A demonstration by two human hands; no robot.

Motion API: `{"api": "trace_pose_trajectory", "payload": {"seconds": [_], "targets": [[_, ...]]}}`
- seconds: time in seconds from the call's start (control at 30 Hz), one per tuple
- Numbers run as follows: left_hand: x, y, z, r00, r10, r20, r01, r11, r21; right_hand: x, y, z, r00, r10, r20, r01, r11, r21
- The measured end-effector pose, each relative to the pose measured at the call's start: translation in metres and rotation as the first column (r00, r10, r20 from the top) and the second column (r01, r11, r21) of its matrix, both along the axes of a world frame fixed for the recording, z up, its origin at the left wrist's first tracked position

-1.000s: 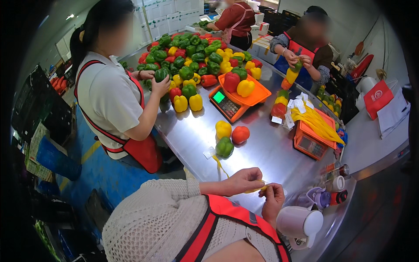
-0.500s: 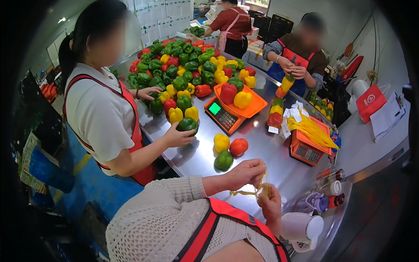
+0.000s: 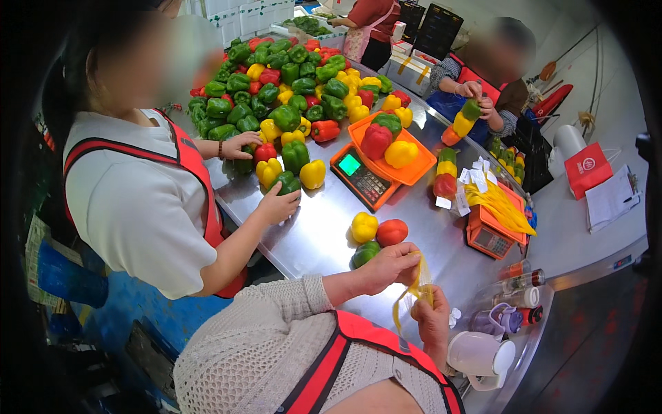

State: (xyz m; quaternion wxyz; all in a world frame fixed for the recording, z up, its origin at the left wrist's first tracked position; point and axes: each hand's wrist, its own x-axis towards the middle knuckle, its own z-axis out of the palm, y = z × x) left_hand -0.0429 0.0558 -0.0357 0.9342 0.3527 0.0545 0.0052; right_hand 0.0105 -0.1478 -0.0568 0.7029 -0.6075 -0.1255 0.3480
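the left hand [image 3: 396, 266] and right hand [image 3: 434, 316] are pinched on a yellow mesh strip [image 3: 415, 281] between them, over the tabletop [image 3: 310, 241]. three peppers [image 3: 364, 226] sit at its eleven o'clock.

A shiny metal table [image 3: 310, 238] carries everything here. Just beyond the left fingers [image 3: 405, 252] sit three loose peppers: a yellow pepper [image 3: 364, 226], a red pepper [image 3: 392, 232] and a partly covered green pepper [image 3: 365, 253]. Farther past them stands an orange scale [image 3: 365, 182], and beyond that, toward the left, spreads a large heap of mixed peppers [image 3: 296, 90]. Ahead and to the right of the fingers lies a three-pepper pack [image 3: 446, 169], beside a second orange scale [image 3: 491, 241]. Right of the right fingers [image 3: 422, 308] are a crumpled white scrap [image 3: 454, 317], a purple-lidded jug [image 3: 496, 319] and a pale kettle [image 3: 474, 353].
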Motion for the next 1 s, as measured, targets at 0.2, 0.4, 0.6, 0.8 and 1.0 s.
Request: {"api": "trace_pose_trajectory", "payload": {"seconds": [0.2,0.4,0.6,0.8,1.0], "targets": [[-0.019,0.007,0.017,0.943,-0.318,-0.097,0.332,0.885,0.327,0.010,0.015,0.000,0.955,-0.229,-0.188,0.278,0.910,0.307],[-0.014,0.010,-0.014,0.968,-0.230,-0.105,0.253,0.876,0.410,0.018,0.006,0.013,0.897,0.260,-0.357,0.045,0.750,0.660],[-0.007,0.022,0.003,0.968,-0.235,0.086,0.239,0.970,-0.042,0.018,0.004,-0.015,0.998,0.065,-0.016,-0.065,0.997,0.033],[-0.030,0.004,0.005,0.936,-0.274,-0.220,0.350,0.664,0.661,0.032,0.008,0.007,0.969,-0.043,-0.243,0.139,0.909,0.392],[-0.009,0.017,-0.014,0.994,0.016,-0.106,0.007,0.977,0.212,0.020,0.006,0.011,0.946,0.241,-0.216,-0.166,0.934,0.317]]}}
